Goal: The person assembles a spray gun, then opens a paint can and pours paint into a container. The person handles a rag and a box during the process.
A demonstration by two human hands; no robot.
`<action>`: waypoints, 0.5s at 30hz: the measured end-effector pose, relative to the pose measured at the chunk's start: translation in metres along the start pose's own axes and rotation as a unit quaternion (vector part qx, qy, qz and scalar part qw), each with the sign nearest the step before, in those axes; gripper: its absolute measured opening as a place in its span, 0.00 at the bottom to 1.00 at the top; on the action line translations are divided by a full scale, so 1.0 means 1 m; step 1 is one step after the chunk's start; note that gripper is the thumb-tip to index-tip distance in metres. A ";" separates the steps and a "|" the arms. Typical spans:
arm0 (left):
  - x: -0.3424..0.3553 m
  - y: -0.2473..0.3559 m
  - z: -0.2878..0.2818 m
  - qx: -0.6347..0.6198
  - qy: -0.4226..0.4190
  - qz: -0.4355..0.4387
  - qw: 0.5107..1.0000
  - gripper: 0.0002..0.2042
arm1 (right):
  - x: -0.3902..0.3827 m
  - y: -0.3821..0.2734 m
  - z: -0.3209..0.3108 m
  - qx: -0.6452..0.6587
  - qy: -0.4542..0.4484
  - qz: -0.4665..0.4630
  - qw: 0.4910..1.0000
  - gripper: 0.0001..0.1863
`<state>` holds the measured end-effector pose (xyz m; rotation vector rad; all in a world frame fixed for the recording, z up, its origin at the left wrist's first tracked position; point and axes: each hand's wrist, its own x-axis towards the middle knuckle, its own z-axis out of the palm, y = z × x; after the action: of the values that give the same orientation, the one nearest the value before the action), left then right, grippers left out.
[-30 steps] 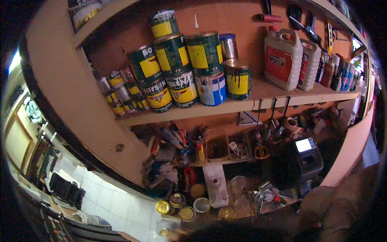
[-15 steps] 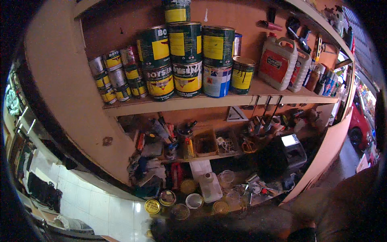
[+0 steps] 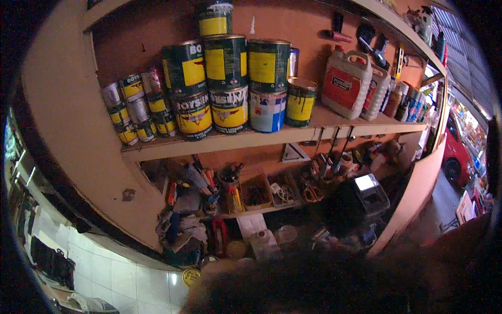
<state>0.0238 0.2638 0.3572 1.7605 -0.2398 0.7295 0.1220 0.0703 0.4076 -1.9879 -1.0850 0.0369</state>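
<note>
Neither of my hands can be made out. A dark, blurred mass (image 3: 272, 285) fills the lower middle and right; I cannot tell what it is, and it hides the front of the lowest shelf. Just above it show a white plastic jug (image 3: 264, 242) and a clear tub (image 3: 286, 235). A round yellow can lid (image 3: 191, 276) lies at its left edge. On the shelf above are a wooden box of small items (image 3: 256, 193), a box with a coiled pale cord (image 3: 283, 193) and a dark machine with a lit white panel (image 3: 372, 194).
Stacked green-and-yellow paint cans (image 3: 226, 63), small cans (image 3: 138, 109), large jugs with red labels (image 3: 346, 83) and spray cans (image 3: 411, 104) line the upper shelf (image 3: 272, 138). White floor tiles (image 3: 123, 272) lie lower left. A red car (image 3: 456, 152) stands outside at right.
The view has shifted, so the shelves sit a little further left. The dark mass has risen from below and now covers most of the lids and loose items on the lowest shelf.
</note>
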 end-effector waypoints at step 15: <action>-0.003 0.015 -0.030 0.319 0.128 0.135 0.929 0.17 | 0.070 0.156 0.035 0.041 -0.084 -0.067 0.993 0.21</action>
<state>0.0032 0.2867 0.3717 2.2358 -0.0648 1.3399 0.2573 0.1009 0.3024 -1.8596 -1.3022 0.1787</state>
